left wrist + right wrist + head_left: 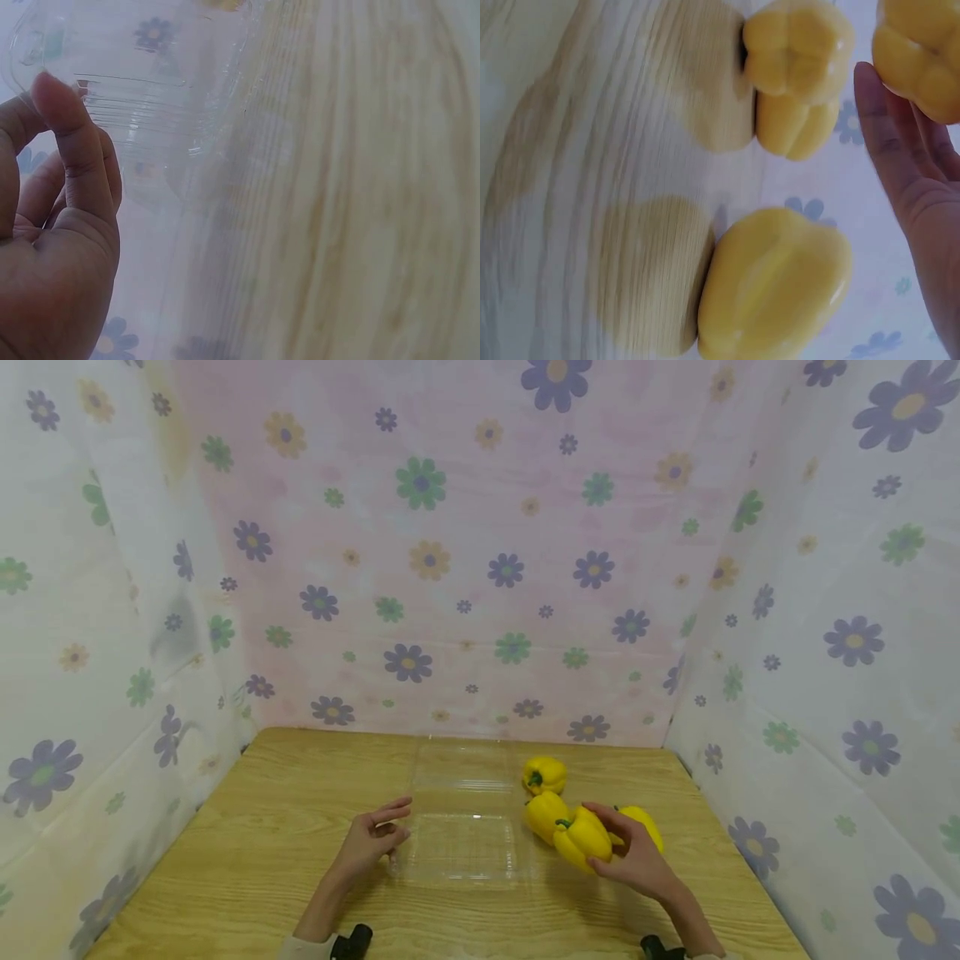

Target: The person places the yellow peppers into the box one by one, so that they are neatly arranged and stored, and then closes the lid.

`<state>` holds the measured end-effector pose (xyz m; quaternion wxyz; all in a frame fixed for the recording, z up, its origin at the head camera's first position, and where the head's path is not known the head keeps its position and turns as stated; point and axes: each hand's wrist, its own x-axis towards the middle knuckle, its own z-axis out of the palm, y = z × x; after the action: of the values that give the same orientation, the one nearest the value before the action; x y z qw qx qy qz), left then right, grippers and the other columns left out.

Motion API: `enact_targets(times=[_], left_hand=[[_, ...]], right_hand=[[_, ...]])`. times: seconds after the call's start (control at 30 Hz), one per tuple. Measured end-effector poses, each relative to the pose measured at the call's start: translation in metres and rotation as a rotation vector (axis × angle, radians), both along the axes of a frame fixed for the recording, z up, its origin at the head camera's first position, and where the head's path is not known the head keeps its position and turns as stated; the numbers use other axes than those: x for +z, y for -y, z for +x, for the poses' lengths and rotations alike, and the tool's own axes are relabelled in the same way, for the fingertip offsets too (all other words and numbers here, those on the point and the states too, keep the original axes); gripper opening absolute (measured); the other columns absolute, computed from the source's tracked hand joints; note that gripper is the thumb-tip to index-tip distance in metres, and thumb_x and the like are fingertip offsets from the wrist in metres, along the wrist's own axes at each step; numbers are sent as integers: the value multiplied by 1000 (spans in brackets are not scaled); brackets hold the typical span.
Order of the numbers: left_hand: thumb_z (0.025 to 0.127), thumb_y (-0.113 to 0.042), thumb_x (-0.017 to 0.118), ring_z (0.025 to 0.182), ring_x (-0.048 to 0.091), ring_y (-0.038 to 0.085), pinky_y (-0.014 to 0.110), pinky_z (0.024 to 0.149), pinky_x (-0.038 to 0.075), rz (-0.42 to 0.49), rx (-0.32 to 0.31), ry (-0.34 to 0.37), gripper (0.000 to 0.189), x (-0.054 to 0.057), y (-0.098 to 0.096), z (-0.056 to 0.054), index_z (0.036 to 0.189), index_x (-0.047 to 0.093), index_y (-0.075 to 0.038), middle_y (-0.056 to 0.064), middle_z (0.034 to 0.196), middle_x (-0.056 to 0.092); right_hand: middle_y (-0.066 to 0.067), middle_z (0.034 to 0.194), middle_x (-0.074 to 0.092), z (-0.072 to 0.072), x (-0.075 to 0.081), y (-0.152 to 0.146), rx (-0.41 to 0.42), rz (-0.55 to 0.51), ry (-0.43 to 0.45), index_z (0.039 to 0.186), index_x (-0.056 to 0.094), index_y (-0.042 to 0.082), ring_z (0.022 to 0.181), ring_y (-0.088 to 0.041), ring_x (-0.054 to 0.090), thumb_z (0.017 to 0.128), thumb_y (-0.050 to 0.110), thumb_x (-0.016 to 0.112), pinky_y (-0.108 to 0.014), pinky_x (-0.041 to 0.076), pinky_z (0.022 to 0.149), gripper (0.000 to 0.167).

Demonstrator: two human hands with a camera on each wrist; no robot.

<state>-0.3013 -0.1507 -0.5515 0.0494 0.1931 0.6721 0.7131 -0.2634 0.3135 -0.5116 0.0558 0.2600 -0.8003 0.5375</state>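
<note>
In the head view my right hand (633,856) grips a yellow bell pepper (583,839) with a green stem, held above the table. The right wrist view shows this held bell pepper (922,64) raised off the wood, against the fingertips. Left of it lies a clear plastic clamshell container (465,881), opened flat, its lid half (468,760) toward the back wall. My left hand (367,843) is at the container's left edge. Seen from the left wrist, thumb and finger pinch the rim of the transparent container (150,112).
More yellow peppers lie on the right: one at the back (551,770), one behind the held pepper (543,814), another partly behind my right hand (647,827). The wooden table (300,793) is enclosed by flower-print cloth walls (450,635).
</note>
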Motion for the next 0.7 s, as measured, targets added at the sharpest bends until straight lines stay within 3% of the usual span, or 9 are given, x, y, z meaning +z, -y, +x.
enact_targets(times=[0.2, 0.37, 0.7], left_hand=[[96, 0, 68, 76, 58, 6, 18, 55, 52, 5, -7, 3, 54, 2, 1, 0, 140, 45, 21, 33, 160, 28], [95, 0, 69, 76, 57, 5, 18, 55, 51, -9, 12, 15, 54, 2, 0, 0, 140, 46, 21, 30, 160, 31], [94, 1, 69, 80, 60, 6, 18, 55, 51, -6, 15, 30, 53, 0, 0, 0, 138, 47, 22, 29, 159, 33]], right_hand=[[-14, 141, 59, -2, 4, 15, 32, -82, -82, 148, 46, -4, 120, -5, 61, 82, -9, 77, -31, 61, 82, 73], [-19, 145, 55, -3, 8, 31, 62, -109, -118, 149, 46, -1, 123, -6, 60, 83, -11, 76, -32, 61, 82, 74], [-26, 144, 54, -7, 5, 52, 94, -131, -90, 149, 44, -6, 122, -8, 61, 82, -8, 77, -32, 60, 86, 75]])
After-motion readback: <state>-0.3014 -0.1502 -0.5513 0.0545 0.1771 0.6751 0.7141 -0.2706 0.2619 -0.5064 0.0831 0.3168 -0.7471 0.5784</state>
